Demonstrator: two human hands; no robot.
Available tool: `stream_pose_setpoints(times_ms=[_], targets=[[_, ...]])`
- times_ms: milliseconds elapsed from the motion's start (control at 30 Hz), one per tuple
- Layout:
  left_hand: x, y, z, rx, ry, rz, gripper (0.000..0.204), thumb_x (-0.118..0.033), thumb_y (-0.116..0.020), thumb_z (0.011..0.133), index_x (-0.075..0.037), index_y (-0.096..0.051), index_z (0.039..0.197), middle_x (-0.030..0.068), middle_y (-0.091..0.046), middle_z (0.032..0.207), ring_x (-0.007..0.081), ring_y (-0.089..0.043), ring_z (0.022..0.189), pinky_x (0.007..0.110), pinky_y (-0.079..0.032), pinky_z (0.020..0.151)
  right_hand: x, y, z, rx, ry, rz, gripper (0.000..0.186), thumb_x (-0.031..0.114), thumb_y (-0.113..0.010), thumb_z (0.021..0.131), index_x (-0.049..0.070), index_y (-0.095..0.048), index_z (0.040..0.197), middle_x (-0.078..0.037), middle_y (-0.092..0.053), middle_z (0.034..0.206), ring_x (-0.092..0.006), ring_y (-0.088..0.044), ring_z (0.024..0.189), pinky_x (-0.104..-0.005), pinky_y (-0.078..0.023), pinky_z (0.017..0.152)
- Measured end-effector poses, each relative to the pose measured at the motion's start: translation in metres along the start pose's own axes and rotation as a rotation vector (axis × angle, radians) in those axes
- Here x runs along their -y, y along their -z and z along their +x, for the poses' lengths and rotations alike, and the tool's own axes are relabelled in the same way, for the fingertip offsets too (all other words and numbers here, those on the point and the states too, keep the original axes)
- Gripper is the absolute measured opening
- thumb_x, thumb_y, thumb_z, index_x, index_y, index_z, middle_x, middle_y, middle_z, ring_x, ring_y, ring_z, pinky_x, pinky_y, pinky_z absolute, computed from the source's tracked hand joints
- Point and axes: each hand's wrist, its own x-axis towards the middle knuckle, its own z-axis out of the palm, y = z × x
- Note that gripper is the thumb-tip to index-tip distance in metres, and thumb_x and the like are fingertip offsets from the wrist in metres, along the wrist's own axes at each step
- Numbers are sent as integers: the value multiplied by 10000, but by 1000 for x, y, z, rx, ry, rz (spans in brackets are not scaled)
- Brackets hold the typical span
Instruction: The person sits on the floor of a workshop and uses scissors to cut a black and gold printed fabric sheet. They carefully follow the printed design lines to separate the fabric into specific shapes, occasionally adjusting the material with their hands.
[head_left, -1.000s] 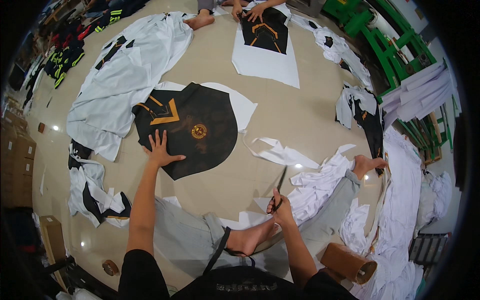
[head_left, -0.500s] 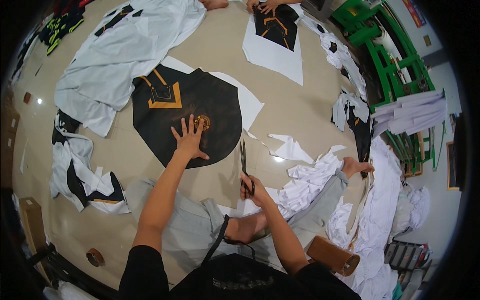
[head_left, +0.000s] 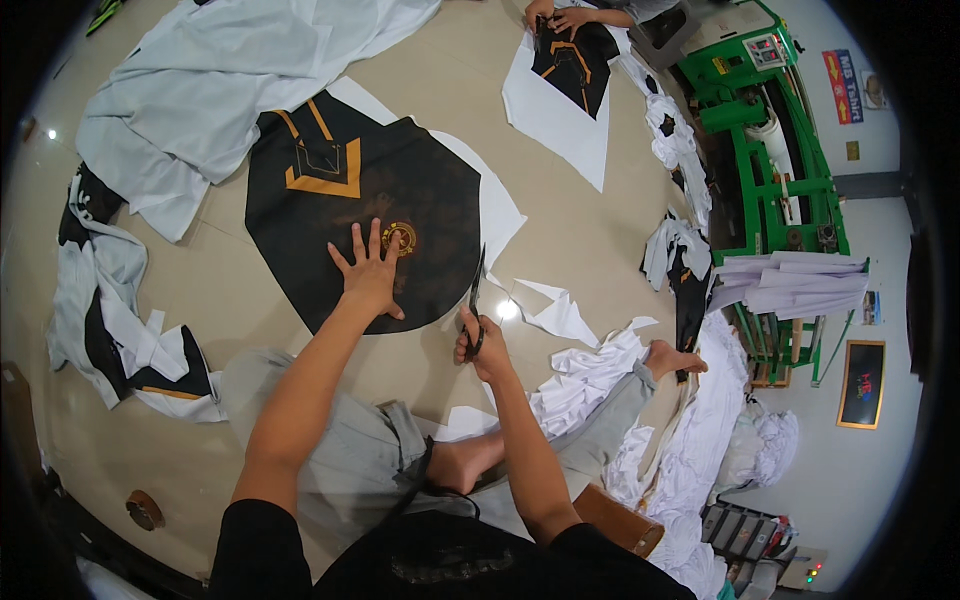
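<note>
A black fabric panel (head_left: 430, 190) with orange chevron stripes and a round orange emblem lies flat on the tiled floor. White fabric (head_left: 490, 185) sticks out along its right side. My left hand (head_left: 370, 275) rests on the panel's lower part, fingers spread, just beside the emblem. In my right hand (head_left: 483, 345) is a pair of black-handled scissors (head_left: 477, 285), gripped by the handles. The blades point up and away, close against the panel's right edge; whether they touch the cloth I cannot tell. A narrow white offcut (head_left: 550, 310) trails from that edge.
A large white cloth (head_left: 230, 80) covers the far left. At the far right, another person's hands (head_left: 560, 18) touch a similar black panel (head_left: 580, 65). White scraps (head_left: 590, 385) heap by my foot. A green machine (head_left: 760, 150) stands at right; a brown box (head_left: 615, 520) sits beside me.
My right hand and the scissors have moved up and slightly left, nearer the panel's right edge. My left hand stays spread on the panel. The whole view has shifted somewhat.
</note>
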Motion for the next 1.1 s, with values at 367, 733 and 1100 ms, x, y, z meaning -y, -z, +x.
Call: stream_pose_setpoints(times_ms=[367, 733, 1100], targets=[[1, 4, -3, -1, -15, -13, 1469, -496, -1001, 560, -202, -121, 1699, 197, 86, 1752, 499, 82, 1590, 850, -52, 1142, 34, 15, 11, 38, -46, -100, 500, 570, -727, 954, 110, -534, 935, -4, -530, 677, -142, -554, 571, -307, -468, 525], [3, 1, -2, -10, -16, -8, 1474, -506, -998, 560, -207, -113, 1700, 199, 93, 1751, 500, 85, 1590, 849, -48, 1141, 58, 34, 35, 114, -84, -161, 515, 564, -722, 962, 98, -504, 916, -9, -507, 666, -148, -524, 551, -323, -457, 513], [1, 7, -3, 13, -2, 24, 1488, -542, -988, 555, -199, -104, 1702, 202, 83, 1752, 487, 69, 1596, 822, -74, 1164, 83, 32, 52, 143, -98, -144, 503, 537, -734, 965, 102, -491, 896, -1, -493, 651, -140, -493, 524, -304, -435, 506]])
